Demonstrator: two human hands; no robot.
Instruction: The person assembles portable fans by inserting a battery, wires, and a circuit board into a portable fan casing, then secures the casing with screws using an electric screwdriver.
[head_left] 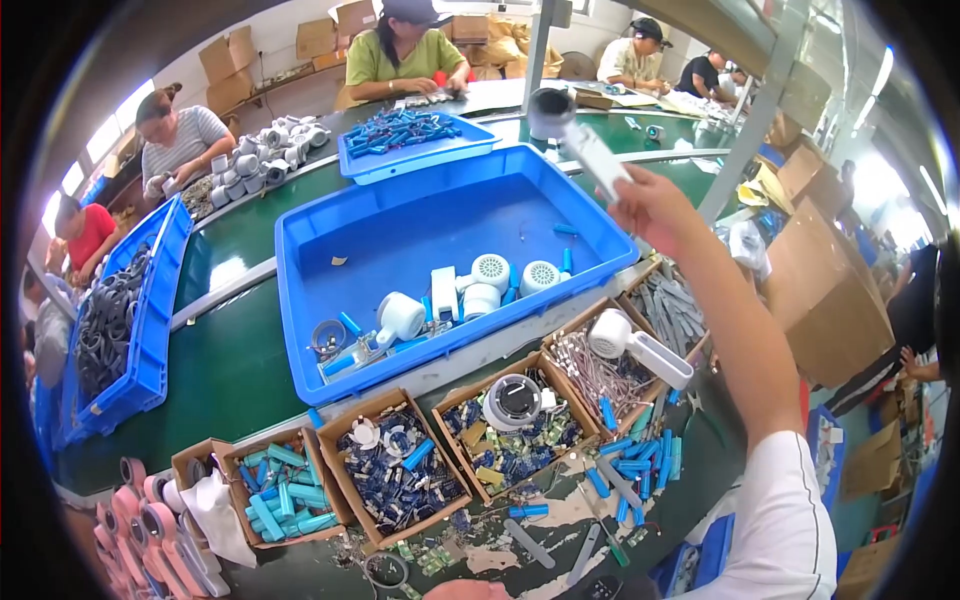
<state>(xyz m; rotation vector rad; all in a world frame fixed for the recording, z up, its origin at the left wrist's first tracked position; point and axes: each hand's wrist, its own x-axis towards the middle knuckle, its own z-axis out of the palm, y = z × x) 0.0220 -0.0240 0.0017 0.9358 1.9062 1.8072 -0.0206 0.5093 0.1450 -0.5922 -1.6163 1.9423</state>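
Note:
My right hand is raised at the right, fingers closed on the lower end of a white handheld fan. Its round grey head tilts up and away over the far belt. At the bottom edge, only a small part of my left hand shows; its fingers are hidden. Below my right forearm, another white fan lies across a carton of thin wires. A round white fan housing with a dark inside rests on a carton of small circuit boards.
A big blue bin holds white fan parts and blue battery cells. Near me are a carton of batteries, loose blue cells and pink fans. A metal post stands beyond my right arm. Co-workers sit across the green belt.

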